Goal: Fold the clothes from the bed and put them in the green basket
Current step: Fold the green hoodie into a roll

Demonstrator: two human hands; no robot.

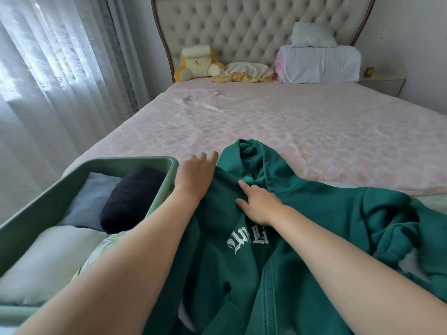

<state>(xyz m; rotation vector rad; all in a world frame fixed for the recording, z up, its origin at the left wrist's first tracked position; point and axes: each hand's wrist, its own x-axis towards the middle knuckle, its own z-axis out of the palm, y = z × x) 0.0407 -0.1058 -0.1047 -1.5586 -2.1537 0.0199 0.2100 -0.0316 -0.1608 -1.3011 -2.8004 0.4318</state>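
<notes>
Green hoodie [302, 213] is lying face up across the near edge of the bed [266, 122], hood pointing toward the tufted headboard [242, 27], zip running down the front, white lettering showing on the chest, one sleeve bunching up to the right. Left hand [196, 175] is resting at the hoodie's shoulder, just beside the hood, fingers lightly bent and close together; thumb is hiding beneath, so cannot tell whether it is pinching the cloth. Right hand [258, 204] is pressing palm-down on the chest just above the lettering, thumb and forefinger spreading apart, fabric wrinkling between them. Green basket [133, 162] is sitting at the left, its near corner touching the left wrist; folded pieces are lying inside: a dark knit [130, 199], a pale blue piece [87, 201], a cream one [48, 257], and a patterned edge [104, 247] peeking beside the left forearm. At the far end, a yellow plush toy [196, 64], a crumpled pillow [246, 71] and stacked white bedding [319, 61] are leaning against the headboard. Sheer curtains [48, 81] are hanging at the left.
</notes>
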